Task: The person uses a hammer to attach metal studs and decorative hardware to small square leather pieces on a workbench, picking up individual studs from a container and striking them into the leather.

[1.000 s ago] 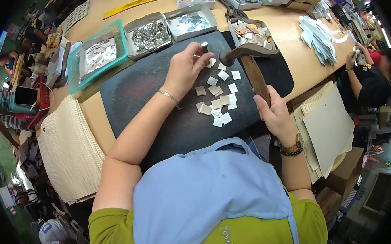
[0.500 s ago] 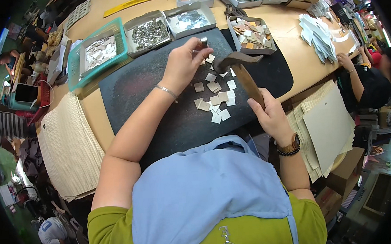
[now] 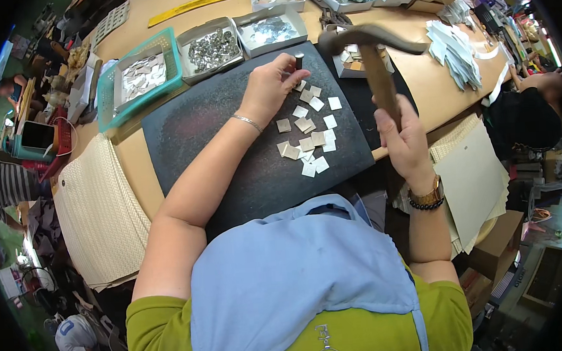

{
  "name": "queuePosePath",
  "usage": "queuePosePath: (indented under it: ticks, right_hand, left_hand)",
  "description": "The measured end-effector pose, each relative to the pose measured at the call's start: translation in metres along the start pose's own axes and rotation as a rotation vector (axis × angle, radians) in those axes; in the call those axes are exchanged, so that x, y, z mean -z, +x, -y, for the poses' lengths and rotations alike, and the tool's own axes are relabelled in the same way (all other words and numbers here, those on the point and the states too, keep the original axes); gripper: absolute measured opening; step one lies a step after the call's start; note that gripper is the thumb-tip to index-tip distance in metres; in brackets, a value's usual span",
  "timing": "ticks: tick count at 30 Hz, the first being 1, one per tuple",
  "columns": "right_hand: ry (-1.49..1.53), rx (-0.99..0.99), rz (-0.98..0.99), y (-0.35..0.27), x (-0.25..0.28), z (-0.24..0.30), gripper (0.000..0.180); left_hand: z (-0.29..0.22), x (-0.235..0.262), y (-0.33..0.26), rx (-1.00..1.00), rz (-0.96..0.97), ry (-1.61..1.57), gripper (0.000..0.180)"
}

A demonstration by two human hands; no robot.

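My right hand (image 3: 405, 137) is wrapped round the wooden handle of a hammer (image 3: 378, 73), its long curved head raised over the right side of the dark mat (image 3: 215, 154). At the mat's far edge, my left hand (image 3: 268, 87) pinches a short upright metal punch (image 3: 299, 60) between thumb and fingers. What lies beneath the punch is hidden by my hand. Small square tiles (image 3: 318, 138), white and beige, are scattered and partly overlapping on the mat, just nearer to me than the left hand.
Beyond the mat stand a teal basket (image 3: 104, 99) with white pieces, a box of metal bits (image 3: 214, 51) and a box of silvery pieces (image 3: 272, 31). The raised hammer partly covers another tile box (image 3: 347, 72). Woven sheets (image 3: 96, 212) lie left; a co-worker (image 3: 525, 119) sits right.
My right hand has lifted the hammer up and to the right, away from the punch. The left hand stays almost in place with the punch.
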State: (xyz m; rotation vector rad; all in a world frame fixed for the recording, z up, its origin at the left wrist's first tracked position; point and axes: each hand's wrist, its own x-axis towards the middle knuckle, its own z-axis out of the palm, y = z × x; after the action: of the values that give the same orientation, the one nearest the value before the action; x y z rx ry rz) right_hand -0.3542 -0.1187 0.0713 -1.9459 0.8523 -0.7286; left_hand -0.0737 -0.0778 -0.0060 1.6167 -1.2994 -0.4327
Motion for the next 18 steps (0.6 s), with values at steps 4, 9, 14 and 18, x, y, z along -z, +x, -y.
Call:
queuePosePath:
  ticks: [4, 9, 14, 18]
  right_hand:
    - [0.286, 0.262, -0.110, 0.018, -0.013, 0.019, 0.030]
    - [-0.310, 0.130, 0.175, 0.026, -0.011, 0.008, 0.033]
    - [-0.119, -0.127, 0.182, 0.014, -0.009, 0.004, 0.033]
    - [-0.031, -0.183, 0.135, -0.002, -0.020, -0.024, 0.035]
  left_hand:
    - [0.004, -0.006, -0.001, -0.123, -0.025, 0.032, 0.031]
    - [0.008, -0.007, -0.003, -0.151, 0.029, 0.087, 0.027]
    - [0.008, -0.003, 0.004, 0.116, 0.093, -0.092, 0.022]
    - [0.016, 0.013, 0.007, 0.170, 0.023, -0.403, 0.023]
